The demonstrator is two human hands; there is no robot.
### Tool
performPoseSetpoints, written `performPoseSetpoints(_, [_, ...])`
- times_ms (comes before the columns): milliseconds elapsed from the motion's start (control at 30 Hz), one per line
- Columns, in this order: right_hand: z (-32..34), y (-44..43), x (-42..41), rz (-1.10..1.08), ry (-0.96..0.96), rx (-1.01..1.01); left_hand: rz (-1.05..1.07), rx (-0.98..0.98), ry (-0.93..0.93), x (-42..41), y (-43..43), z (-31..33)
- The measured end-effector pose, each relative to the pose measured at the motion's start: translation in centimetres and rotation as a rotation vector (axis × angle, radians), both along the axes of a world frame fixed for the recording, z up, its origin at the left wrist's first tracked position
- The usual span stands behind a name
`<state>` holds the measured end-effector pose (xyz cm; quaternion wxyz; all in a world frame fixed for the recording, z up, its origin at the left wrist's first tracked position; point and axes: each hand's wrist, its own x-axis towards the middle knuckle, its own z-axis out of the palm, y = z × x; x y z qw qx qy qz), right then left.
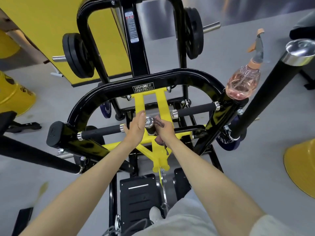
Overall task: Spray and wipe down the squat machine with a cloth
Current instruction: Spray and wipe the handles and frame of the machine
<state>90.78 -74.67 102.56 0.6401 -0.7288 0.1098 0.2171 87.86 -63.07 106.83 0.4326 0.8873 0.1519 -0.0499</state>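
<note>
Bright, even light from overhead, with soft shadows on the grey floor (226, 48). Glare streaks the glossy black frame (179, 74) and the chrome cap (300, 50). Straight lines bow at the edges, and the corners smear.

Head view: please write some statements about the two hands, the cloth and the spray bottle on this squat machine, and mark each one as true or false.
1. The right hand grips the cloth against the chrome-capped handle. True.
2. The left hand holds the spray bottle. False: its fingers are straight, beside the handle, and the bottle stands untouched on the black frame at the right.
3. The spray bottle holds a pinkish liquid. True.
4. The machine carries no weight plates. False: black weight plates sit on the pegs behind the frame.
</note>
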Motion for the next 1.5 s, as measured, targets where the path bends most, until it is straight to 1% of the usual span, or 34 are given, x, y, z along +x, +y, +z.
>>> performPoseSetpoints(67, [-1.5,0.1,-0.1,0.000,0.072,-0.078,-0.018,0.011,0.005,0.1,0.1,0.1])
performPoseSetpoints(100, [-2.5,0.1,-0.1,-0.035,0.129,-0.120,-0.024,0.020,0.017,0.0,0.2,0.1])
performPoseSetpoints(133, [-3.1,0.2,-0.3,-0.122,0.207,-0.111,-0.027,0.029,0.029,0.0,0.2,0.2])
performPoseSetpoints(200, [-2.9,1.0,-0.6,-0.314,0.323,0.034,-0.029,0.032,0.050,0.1,0.2,0.2])
performPoseSetpoints(333, [-1.6,3.2,-1.6,-0.433,0.306,0.241,-0.022,0.007,0.061,0.1,0.1,0.1])
performPoseSetpoints(467, [-1.2,3.7,-2.4,-0.584,0.300,0.390,-0.042,0.041,0.076,0.2,0.4,0.0])
performPoseSetpoints(567, [-0.1,3.2,-2.7,-0.566,0.270,0.403,-0.065,0.058,0.091,0.1,0.4,0.2])
performPoseSetpoints(733, [2.6,0.7,-2.6,-0.400,0.224,0.520,-0.086,-0.008,0.090,0.1,0.6,0.4])
performPoseSetpoints(867, [5.4,0.5,-1.9,-0.398,0.067,0.476,-0.096,-0.054,0.075,-0.1,0.7,0.6])
performPoseSetpoints(900, [6.1,0.8,-2.1,-0.361,0.014,0.435,-0.094,-0.071,0.084,-0.1,0.7,0.6])
performPoseSetpoints(933, [6.7,1.2,-2.3,-0.301,-0.063,0.337,-0.079,-0.117,0.078,-0.3,0.8,0.8])
performPoseSetpoints(967, [6.8,1.6,-2.6,-0.224,-0.153,0.189,-0.038,-0.207,0.060,-0.4,1.0,0.5])
performPoseSetpoints(1033, [6.5,2.2,-2.7,-0.104,-0.342,-0.113,0.133,-0.397,0.041,-0.7,1.4,0.2])
performPoseSetpoints(1067, [6.6,2.3,-2.4,-0.056,-0.391,-0.200,0.215,-0.436,0.034,-1.0,1.7,0.1])
performPoseSetpoints(1100, [6.7,2.5,-2.0,-0.012,-0.419,-0.276,0.257,-0.453,0.032,-1.3,1.9,0.2])
performPoseSetpoints(1167, [7.2,2.8,-1.2,0.137,-0.477,-0.477,0.275,-0.462,0.016,-2.0,2.3,0.3])
performPoseSetpoints(1200, [7.5,3.0,-1.0,0.213,-0.548,-0.589,0.283,-0.459,0.002,-2.2,2.5,0.1])
performPoseSetpoints(1267, [7.4,3.5,-1.5,0.306,-0.721,-0.742,0.322,-0.480,-0.002,-2.5,2.8,0.1])
performPoseSetpoints(1300, [7.1,3.5,-1.9,0.303,-0.811,-0.785,0.340,-0.485,0.002,-2.6,3.0,0.1])
performPoseSetpoints(1367, [5.8,3.1,-3.2,0.262,-0.995,-0.780,0.350,-0.481,-0.003,-3.0,3.1,0.1])
performPoseSetpoints(1433, [3.8,2.5,-4.5,0.337,-1.175,-0.773,0.361,-0.478,0.009,-3.5,3.3,-0.1])
performPoseSetpoints(1467, [2.6,1.9,-5.3,0.333,-1.173,-0.750,0.364,-0.482,0.028,-3.8,3.4,-0.3])
performPoseSetpoints(1500, [1.2,1.0,-6.1,0.246,-1.109,-0.728,0.366,-0.482,0.051,-4.0,3.6,-0.4])
